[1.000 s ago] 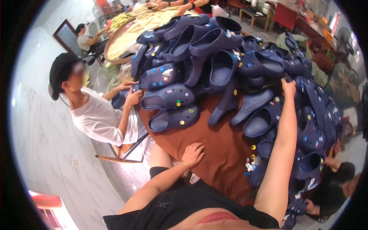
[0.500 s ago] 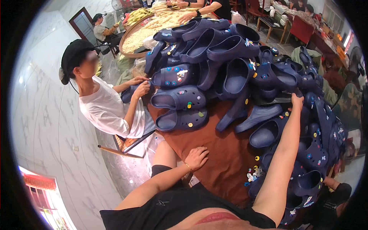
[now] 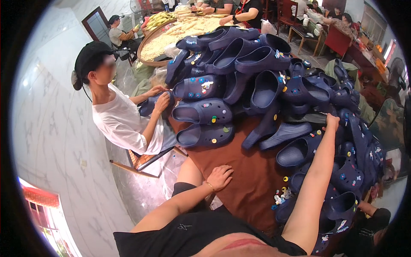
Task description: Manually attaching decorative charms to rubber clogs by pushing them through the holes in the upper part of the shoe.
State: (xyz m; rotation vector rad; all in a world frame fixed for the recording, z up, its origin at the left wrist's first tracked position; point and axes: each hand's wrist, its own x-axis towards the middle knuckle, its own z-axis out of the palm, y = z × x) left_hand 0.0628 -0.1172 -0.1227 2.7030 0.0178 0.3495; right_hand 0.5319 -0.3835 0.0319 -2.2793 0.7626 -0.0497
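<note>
My left hand (image 3: 220, 177) lies flat on the brown cloth (image 3: 244, 167) covering the table, fingers stretched out and holding nothing. My right arm reaches forward over the clogs at the right. At its end, my right hand (image 3: 332, 122) is closed on the edge of a thin dark sheet (image 3: 305, 118) that looks like plastic, partly hidden under the clogs. Just nearer to me is a navy clog (image 3: 293, 152). Another clog (image 3: 286, 133) lies on its side with the ribbed sole showing. Two clogs with coloured charms (image 3: 203, 111) rest side by side beyond my left hand.
Navy clogs (image 3: 257, 58) are heaped high across the far side and down the right. Small loose charms (image 3: 281, 196) lie near my right forearm. At the left a seated person (image 3: 124, 115) handles a clog. Behind the heap, people sit around a round tray of corn (image 3: 158, 45).
The view has shifted slightly. More of the dark sheet shows beside my right hand, which keeps its grip. My left hand stays on the cloth. The person at the left still handles a clog.
</note>
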